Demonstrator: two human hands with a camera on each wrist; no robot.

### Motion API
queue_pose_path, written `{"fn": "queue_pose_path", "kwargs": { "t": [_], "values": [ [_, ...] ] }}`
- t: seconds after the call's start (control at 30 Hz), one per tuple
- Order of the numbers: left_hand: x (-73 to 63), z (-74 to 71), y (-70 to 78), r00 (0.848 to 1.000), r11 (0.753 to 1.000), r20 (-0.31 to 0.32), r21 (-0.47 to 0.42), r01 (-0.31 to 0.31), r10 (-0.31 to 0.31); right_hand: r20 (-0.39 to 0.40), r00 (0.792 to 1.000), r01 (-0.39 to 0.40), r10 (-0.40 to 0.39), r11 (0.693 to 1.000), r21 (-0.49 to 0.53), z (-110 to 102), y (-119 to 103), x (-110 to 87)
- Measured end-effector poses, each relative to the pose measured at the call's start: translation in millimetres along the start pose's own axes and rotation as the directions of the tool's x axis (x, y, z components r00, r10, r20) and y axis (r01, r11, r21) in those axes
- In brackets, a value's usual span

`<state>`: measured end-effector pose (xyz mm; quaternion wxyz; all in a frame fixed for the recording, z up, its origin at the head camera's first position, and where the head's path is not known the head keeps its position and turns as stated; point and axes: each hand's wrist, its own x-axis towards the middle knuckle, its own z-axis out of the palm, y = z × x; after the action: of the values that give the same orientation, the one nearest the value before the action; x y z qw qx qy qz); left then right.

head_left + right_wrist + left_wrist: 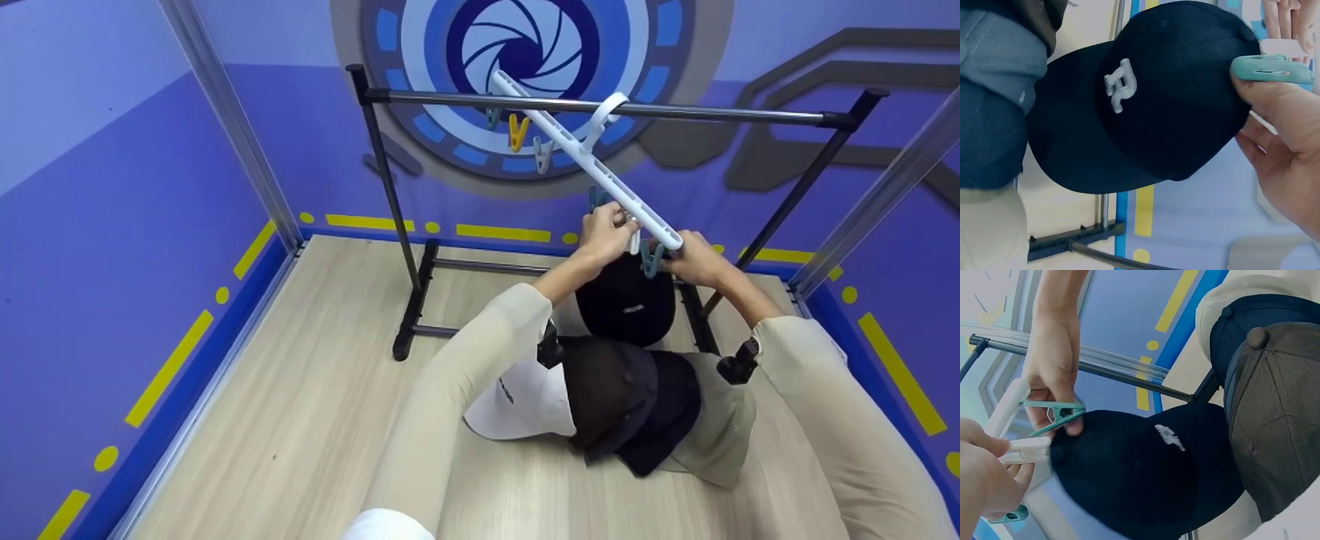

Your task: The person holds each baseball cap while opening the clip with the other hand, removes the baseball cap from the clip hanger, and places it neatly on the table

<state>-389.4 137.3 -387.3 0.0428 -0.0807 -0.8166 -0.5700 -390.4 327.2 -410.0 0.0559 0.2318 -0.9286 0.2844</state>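
Observation:
A white clip hanger (555,131) hangs by its hook from the rack's top bar, tilted down toward the right. My left hand (607,236) pinches a white clip (1027,450) near the hanger's lower end. With thumb and fingers my right hand (696,260) holds the crown of a black cap (1179,90), right at the teal end clip (1272,68). In the right wrist view a white letter emblem shows on the cap's front, and its brim points away from the hand. The teal clip overlaps the crown's edge there.
Below lie several caps on the wood-look floor (322,420): a white cap (529,401), a brown cap (600,382), a navy cap (679,405) and an olive cap (720,427). The rack's bar (450,98) spans above. A yellow clip (518,133) hangs from the hanger's far half.

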Motion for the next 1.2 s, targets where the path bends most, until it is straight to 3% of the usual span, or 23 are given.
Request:
{"fn": "queue_pose_path", "kwargs": {
  "t": [0.13, 0.3, 0.43, 0.63, 0.73, 0.8, 0.83, 0.93, 1.0, 1.03, 1.13, 1.2],
  "values": [
    [0.5, -0.1, -2.3, 0.999, 0.999, 0.033, -0.034, -0.020, 0.021, -0.002, 1.000, -0.008, 0.008, 0.999, -0.036, -2.3, 5.4, -3.2],
    [-0.9, -1.1, -6.8, 0.986, 0.988, 0.064, -0.014, -0.152, 0.153, -0.132, 0.990, -0.066, 0.051, 0.992, -0.105, -10.5, 11.5, -9.2],
    [-4.1, -3.9, -7.5, 0.974, 0.978, 0.089, 0.014, -0.210, 0.208, -0.234, 0.965, -0.147, 0.117, 0.982, -0.116, -18.8, 13.6, -13.2],
    [-6.5, -18.4, -11.0, 0.967, 0.976, 0.178, 0.092, -0.199, 0.180, -0.323, 0.914, -0.279, 0.244, 0.958, -0.067, -37.5, 5.0, -23.6],
    [-6.8, -34.8, -19.0, 0.950, 0.947, 0.238, 0.199, -0.251, 0.202, -0.338, 0.885, -0.347, 0.321, 0.938, -0.018, -49.3, -3.3, -28.4],
    [-7.9, -49.8, -27.4, 0.930, 0.895, 0.285, 0.313, -0.319, 0.232, -0.342, 0.866, -0.387, 0.366, 0.922, 0.008, -57.0, -8.6, -31.3],
    [-9.2, -57.9, -32.6, 0.917, 0.851, 0.314, 0.382, -0.359, 0.246, -0.342, 0.855, -0.406, 0.389, 0.913, 0.024, -60.8, -10.7, -33.8],
    [-15.2, -81.8, -49.1, 0.877, 0.682, 0.399, 0.564, -0.466, 0.269, -0.342, 0.828, -0.449, 0.444, 0.891, 0.071, -71.7, -15.0, -43.8],
    [-20.2, -96.9, -59.9, 0.859, 0.568, 0.440, 0.650, -0.505, 0.260, -0.332, 0.813, -0.475, 0.479, 0.875, 0.099, -78.3, -16.8, -52.0],
    [-22.7, -104.5, -65.2, 0.854, 0.526, 0.456, 0.677, -0.516, 0.251, -0.323, 0.807, -0.485, 0.494, 0.867, 0.112, -81.1, -17.7, -56.3],
    [-29.6, -128.9, -81.3, 0.850, 0.443, 0.474, 0.727, -0.525, 0.229, -0.296, 0.796, -0.510, 0.527, 0.849, 0.140, -88.3, -21.3, -68.4],
    [-34.5, -148.0, -92.3, 0.854, 0.409, 0.473, 0.750, -0.520, 0.217, -0.277, 0.791, -0.521, 0.545, 0.838, 0.161, -91.1, -24.4, -75.0]
  ]
}}
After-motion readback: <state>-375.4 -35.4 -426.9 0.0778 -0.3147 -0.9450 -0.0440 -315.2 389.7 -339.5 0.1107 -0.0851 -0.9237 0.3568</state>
